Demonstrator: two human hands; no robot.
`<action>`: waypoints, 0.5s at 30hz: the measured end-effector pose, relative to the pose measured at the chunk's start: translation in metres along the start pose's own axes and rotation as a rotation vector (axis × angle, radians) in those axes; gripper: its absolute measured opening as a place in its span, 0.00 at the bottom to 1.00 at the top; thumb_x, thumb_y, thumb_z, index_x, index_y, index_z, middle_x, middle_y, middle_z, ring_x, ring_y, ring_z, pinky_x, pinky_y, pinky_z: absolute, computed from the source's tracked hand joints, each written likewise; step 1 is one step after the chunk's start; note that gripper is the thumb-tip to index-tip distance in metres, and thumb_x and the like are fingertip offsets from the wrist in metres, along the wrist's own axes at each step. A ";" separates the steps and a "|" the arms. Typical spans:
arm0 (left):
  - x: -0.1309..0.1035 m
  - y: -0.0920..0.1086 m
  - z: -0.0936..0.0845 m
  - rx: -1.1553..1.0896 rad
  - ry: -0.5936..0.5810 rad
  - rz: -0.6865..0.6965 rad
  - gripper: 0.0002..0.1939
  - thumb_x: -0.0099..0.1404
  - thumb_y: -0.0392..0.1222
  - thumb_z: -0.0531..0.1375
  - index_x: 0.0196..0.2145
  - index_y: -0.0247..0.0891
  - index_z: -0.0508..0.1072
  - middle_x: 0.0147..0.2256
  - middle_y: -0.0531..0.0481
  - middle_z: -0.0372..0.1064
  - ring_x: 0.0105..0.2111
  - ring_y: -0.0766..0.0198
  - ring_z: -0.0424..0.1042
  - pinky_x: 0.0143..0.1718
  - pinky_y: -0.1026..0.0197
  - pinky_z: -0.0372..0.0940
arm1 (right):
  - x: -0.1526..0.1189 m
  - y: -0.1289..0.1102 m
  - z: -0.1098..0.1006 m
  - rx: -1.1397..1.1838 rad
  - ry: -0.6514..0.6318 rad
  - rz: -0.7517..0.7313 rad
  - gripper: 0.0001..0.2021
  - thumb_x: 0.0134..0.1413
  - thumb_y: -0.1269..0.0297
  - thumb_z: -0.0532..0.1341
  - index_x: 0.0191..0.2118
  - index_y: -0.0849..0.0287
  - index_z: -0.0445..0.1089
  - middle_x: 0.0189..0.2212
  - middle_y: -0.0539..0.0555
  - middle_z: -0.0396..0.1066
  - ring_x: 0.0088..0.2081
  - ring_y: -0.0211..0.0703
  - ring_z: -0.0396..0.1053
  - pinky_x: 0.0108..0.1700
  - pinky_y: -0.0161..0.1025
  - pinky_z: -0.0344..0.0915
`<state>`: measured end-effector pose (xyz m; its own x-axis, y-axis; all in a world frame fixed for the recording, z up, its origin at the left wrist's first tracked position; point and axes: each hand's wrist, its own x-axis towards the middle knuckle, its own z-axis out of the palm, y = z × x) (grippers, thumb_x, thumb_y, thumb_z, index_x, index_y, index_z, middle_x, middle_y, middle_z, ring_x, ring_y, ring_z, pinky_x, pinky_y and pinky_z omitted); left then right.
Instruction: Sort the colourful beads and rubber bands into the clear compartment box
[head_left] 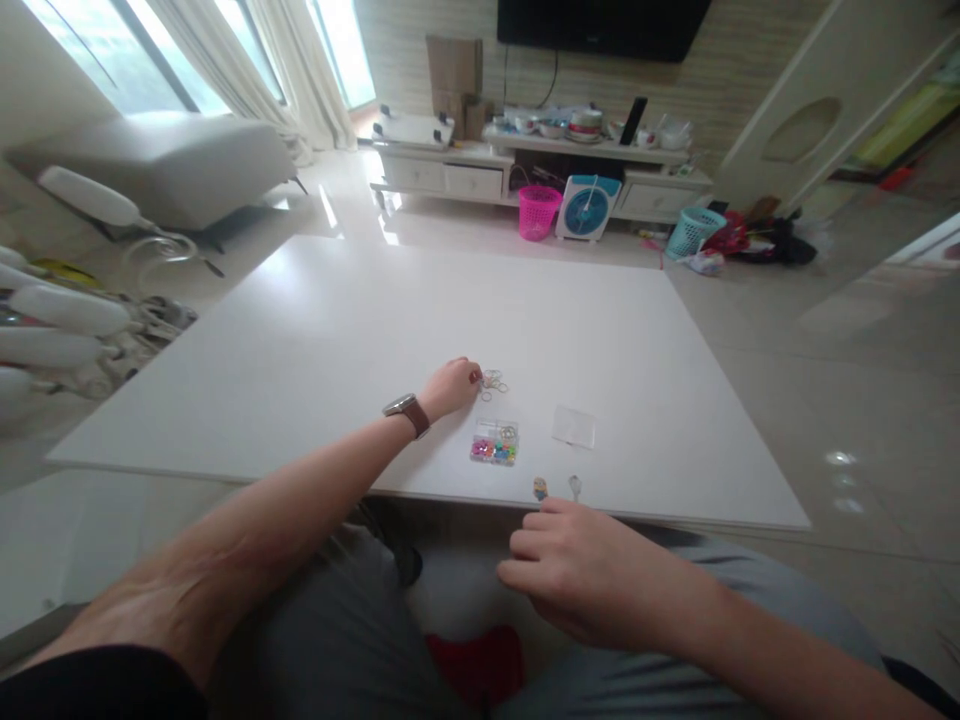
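On the white table (592, 330), my left hand (452, 386), wearing a wristwatch (406, 410), reaches to a small pile of thin metal rings (493, 381). Its fingertips are pinched together at the pile's left edge, and what lies between them is hidden. Just nearer to me stands a clear compartment box (495, 443) with colourful beads and some rings. My right hand (581, 568) is at the table's front edge with loosely bent fingers, and no object shows in it. Close beyond it lie a small yellow-and-blue charm (540, 488) and a small silvery piece (575, 486).
A clear flat lid (574, 427) lies to the right of the box. Past the table are a pink basket (538, 211), a blue fan (588, 208) and a low cabinet (474, 180). White chairs (67, 310) stand at the left.
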<state>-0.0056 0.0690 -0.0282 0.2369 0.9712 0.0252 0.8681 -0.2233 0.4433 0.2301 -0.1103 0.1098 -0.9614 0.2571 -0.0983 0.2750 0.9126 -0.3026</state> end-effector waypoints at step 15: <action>-0.009 -0.003 -0.042 -0.154 0.012 0.053 0.11 0.59 0.36 0.58 0.34 0.36 0.80 0.29 0.48 0.77 0.31 0.63 0.73 0.34 0.62 0.64 | -0.001 0.007 -0.006 0.006 0.028 0.042 0.02 0.58 0.69 0.59 0.34 0.56 0.66 0.31 0.49 0.70 0.32 0.41 0.63 0.39 0.42 0.56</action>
<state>-0.0284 0.0648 0.0085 0.2745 0.9595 0.0629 0.7773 -0.2599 0.5730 0.2331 -0.1025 0.1140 -0.9489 0.3041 -0.0843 0.3151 0.8990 -0.3040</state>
